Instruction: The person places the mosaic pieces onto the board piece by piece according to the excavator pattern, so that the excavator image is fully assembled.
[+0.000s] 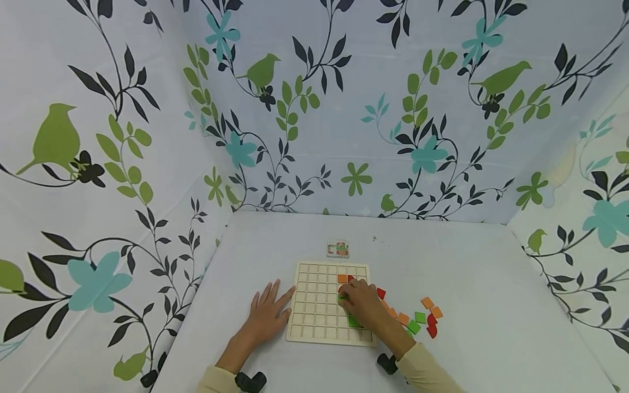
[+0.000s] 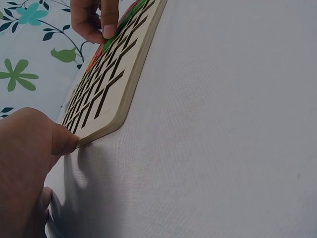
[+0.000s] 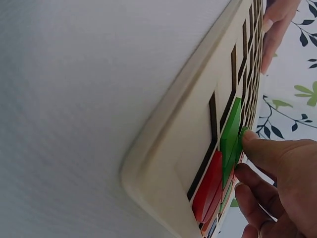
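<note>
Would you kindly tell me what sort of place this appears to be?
Probably a tabletop booth: flowered cloth lines three sides of a white table holding a grid board and coloured tiles.

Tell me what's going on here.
A person's right hand pinches a green piece at a wooden grid board, while the left hand lies spread at its left edge. A few other pieces sit on the board, much of it bare; loose orange, red and green pieces lie to its right.
</note>
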A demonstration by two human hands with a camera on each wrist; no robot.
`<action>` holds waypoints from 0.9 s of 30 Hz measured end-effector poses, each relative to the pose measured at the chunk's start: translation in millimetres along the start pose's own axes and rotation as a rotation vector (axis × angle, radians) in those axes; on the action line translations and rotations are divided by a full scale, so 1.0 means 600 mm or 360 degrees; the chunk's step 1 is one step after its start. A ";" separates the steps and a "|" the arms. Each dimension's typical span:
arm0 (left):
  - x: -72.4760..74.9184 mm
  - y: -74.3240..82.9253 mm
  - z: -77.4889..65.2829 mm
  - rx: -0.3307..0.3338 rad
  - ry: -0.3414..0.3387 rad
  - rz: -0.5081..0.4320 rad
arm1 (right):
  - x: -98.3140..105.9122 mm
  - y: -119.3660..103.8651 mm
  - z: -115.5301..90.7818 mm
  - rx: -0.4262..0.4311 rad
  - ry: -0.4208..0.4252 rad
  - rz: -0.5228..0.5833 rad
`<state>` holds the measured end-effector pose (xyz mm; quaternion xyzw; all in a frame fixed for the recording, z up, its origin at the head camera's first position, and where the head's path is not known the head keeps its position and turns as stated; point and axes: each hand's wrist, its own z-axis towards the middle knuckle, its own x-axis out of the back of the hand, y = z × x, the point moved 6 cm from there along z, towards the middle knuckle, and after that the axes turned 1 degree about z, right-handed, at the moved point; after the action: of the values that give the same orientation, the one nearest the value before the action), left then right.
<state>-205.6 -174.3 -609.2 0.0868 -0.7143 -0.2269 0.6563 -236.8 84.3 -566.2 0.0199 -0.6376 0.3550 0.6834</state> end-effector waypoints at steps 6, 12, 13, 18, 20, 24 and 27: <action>0.000 -0.001 -0.001 0.0004 -0.0001 -0.0008 | 0.001 0.000 -0.003 -0.0009 0.0030 -0.0001; 0.001 -0.002 -0.002 0.0013 -0.0004 -0.0001 | 0.011 0.013 -0.011 -0.0027 0.0070 -0.0065; 0.001 -0.001 -0.002 0.0012 -0.0004 -0.0001 | 0.014 0.020 -0.014 -0.0074 0.0071 -0.0081; 0.002 0.002 -0.001 0.0007 -0.0003 -0.0006 | 0.048 0.086 -0.042 -0.0501 0.0077 -0.0005; 0.002 0.002 -0.001 0.0006 -0.0003 -0.0008 | 0.066 0.120 -0.060 -0.0669 0.0085 0.0009; 0.001 0.001 -0.002 0.0010 -0.0009 -0.0002 | 0.104 0.185 -0.102 -0.0904 0.0091 -0.0036; 0.001 0.001 -0.003 0.0012 -0.0007 0.0003 | 0.127 0.218 -0.129 -0.1016 0.0079 -0.0042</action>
<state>-204.0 -174.4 -608.2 0.0882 -0.7167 -0.2236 0.6546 -241.9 254.1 -568.7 -0.1959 -0.6995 0.1284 0.6751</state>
